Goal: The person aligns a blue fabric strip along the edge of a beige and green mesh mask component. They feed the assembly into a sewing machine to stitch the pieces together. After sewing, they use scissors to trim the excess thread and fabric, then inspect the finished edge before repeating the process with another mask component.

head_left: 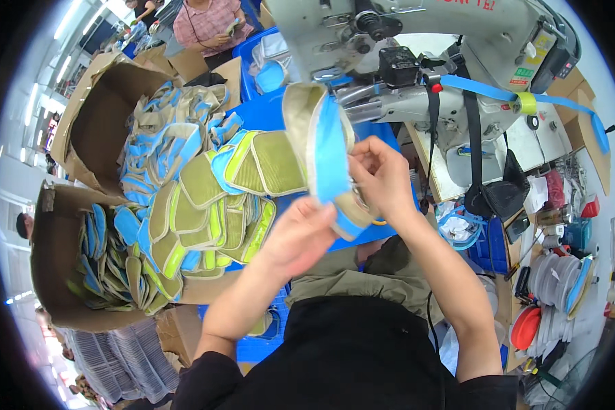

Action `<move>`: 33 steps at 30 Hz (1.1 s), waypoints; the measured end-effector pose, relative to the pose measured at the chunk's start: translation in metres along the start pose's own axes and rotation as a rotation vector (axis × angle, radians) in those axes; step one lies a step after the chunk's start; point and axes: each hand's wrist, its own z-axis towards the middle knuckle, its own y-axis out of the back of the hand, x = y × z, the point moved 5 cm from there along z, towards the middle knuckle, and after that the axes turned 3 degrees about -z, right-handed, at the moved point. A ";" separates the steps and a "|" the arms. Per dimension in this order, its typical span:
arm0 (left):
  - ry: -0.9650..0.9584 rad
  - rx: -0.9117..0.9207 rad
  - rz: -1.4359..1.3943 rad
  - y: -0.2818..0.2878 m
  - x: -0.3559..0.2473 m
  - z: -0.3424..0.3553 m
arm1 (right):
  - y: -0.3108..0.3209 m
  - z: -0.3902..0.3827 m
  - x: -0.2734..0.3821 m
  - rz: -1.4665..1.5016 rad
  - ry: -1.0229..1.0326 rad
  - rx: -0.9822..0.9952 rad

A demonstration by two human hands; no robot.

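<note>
In front of the sewing machine [417, 106] I hold up a curved beige-and-blue fabric piece [331, 150], which looks like a slipper upper. My left hand [301, 236] is closed on its lower left edge, slightly blurred. On the other side, my right hand [383, 178] pinches its edge with thumb and fingers. Just left of the held piece lies a row of overlapping olive fabric pieces [266, 164] with lime and blue trim. Part of the held piece's lower end is hidden by my hands.
Two cardboard boxes stand at left, the upper box [92, 130] beside beige-and-blue pieces [160, 150], the lower box [55, 260] holding olive ones. Blue tape [471, 85] runs to the machine through a yellow roller [524, 103]. Spools [553, 280] crowd the right. A person [208, 27] sits beyond.
</note>
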 end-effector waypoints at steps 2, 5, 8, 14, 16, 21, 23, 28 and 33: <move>0.019 0.013 0.604 0.009 0.013 -0.002 | 0.003 -0.011 -0.004 0.282 -0.090 0.013; -0.123 0.078 1.019 0.002 0.014 0.008 | 0.008 -0.019 -0.001 0.428 -0.155 0.156; 0.156 -0.150 1.086 0.038 -0.014 0.020 | -0.001 -0.025 0.006 0.536 -0.239 0.321; -0.270 -0.323 0.933 0.028 -0.100 0.118 | -0.005 -0.031 0.004 0.503 -0.216 0.278; -0.284 -0.335 0.774 0.030 -0.099 0.128 | 0.003 -0.033 0.002 0.416 -0.191 0.273; -0.008 -0.166 0.022 0.063 -0.076 0.138 | 0.013 -0.040 0.016 0.433 -0.176 0.230; -0.026 -0.218 -0.042 0.064 -0.068 0.138 | 0.016 -0.040 0.025 0.438 -0.163 0.257; -0.573 -0.546 0.785 0.053 -0.064 0.088 | 0.014 -0.040 0.031 0.448 -0.118 0.289; -0.765 -0.248 1.349 0.017 -0.078 0.077 | 0.007 -0.038 0.038 0.430 -0.118 0.308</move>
